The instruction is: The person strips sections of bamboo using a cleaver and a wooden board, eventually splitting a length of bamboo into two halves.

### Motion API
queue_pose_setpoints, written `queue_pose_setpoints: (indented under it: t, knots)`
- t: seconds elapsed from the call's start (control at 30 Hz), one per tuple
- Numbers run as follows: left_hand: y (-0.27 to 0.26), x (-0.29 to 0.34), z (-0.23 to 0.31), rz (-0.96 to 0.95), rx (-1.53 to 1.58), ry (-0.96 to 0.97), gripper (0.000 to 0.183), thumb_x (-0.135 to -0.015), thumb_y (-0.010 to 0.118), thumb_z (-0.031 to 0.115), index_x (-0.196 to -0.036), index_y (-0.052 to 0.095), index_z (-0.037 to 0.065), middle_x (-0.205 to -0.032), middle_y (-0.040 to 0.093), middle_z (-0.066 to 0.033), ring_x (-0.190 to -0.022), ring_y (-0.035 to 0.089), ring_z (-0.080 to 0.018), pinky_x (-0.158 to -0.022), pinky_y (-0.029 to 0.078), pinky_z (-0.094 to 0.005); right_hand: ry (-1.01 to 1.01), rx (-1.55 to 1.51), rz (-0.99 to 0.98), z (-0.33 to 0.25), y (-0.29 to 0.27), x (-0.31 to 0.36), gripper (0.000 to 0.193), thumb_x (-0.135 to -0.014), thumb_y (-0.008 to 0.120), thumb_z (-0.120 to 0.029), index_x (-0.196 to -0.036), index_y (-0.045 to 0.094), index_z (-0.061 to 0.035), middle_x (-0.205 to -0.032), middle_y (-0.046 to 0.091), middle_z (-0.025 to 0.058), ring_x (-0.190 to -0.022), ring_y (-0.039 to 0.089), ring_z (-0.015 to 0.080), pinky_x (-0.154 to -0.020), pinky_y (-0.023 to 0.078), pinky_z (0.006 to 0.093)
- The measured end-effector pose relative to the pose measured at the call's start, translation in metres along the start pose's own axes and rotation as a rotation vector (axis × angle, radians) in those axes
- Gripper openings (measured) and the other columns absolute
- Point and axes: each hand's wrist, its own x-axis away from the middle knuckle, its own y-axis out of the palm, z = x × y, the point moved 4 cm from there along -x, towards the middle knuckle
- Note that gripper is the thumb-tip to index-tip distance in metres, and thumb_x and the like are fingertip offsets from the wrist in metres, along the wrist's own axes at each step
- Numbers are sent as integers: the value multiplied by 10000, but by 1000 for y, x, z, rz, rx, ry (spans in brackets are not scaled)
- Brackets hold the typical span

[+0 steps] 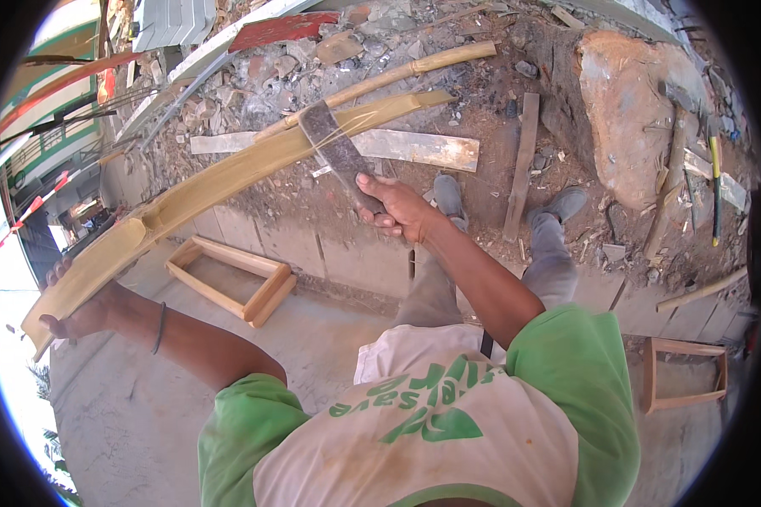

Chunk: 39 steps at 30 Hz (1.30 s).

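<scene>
Clearly, both hands are gripping: the left hand (89, 314) curls its fingers and thumb round the near end of a split bamboo length (228, 177), while the right hand (402, 207) is wrapped about the lower end of a dark flat blade (336, 148). That blade crosses the bamboo towards its far end; whether its edge bites in, I cannot tell. The bamboo slants up and rightward, held above the ground. Below it, a wooden frame (269, 291) sits by the far edge of the concrete surface (144, 389), and a second frame (689, 346) lies near that surface's right edge. Past the far edge, on the rubble-strewn dirt, are a bamboo pole (414, 68), a whitish board (427, 149), a brown plank (522, 169) and a large rock (630, 118).
</scene>
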Motion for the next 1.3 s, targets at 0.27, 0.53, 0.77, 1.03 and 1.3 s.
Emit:
queue_pose_setpoints:
  t: [0.27, 0.53, 0.77, 1.03, 1.3]
  knots:
    - [43, 37, 6, 152, 67, -34, 523, -747, 597, 471, -1006, 465, 36, -822, 535, -107, -755, 561, -284, -748, 499, -424, 18, -135, -78, 9, 66, 9, 429, -934, 525, -472, -867, 489, -50, -630, 516, 32, -367, 331, 25, -284, 256, 187]
    - [65, 56, 13, 309, -59, -42, 586, -832, 556, 453, -1171, 481, -18, -993, 515, -120, -908, 559, -253, -787, 491, -393, -6, -233, -119, 22, 145, 25, 381, -935, 552, -414, -833, 485, -53, -624, 493, 19, -371, 336, 36, -280, 264, 179]
    - [14, 51, -1, 338, 172, 2, 584, -885, 604, 307, -1238, 394, -108, -943, 582, -153, -900, 626, -273, -792, 541, -384, -413, -10, -75, -38, 185, 96, 381, -911, 588, -420, -858, 515, -50, -644, 520, 32, -392, 371, 58, -289, 261, 187]
    - [-123, 115, -38, 357, 379, 27, 878, -819, 634, 558, -1336, 292, -64, -911, 539, -101, -846, 605, -252, -835, 521, -435, -508, 61, 724, -44, -16, 295, 362, -955, 505, -404, -789, 495, -83, -605, 479, 13, -385, 366, 72, -292, 271, 197]
    - [-123, 104, -44, 428, 295, 26, 860, -824, 652, 530, -1314, 328, -98, -932, 523, -97, -787, 594, -191, -779, 549, -378, -440, -146, 672, 23, -46, 308, 383, -942, 513, -423, -776, 493, -79, -594, 461, 28, -404, 383, 122, -374, 342, 256]
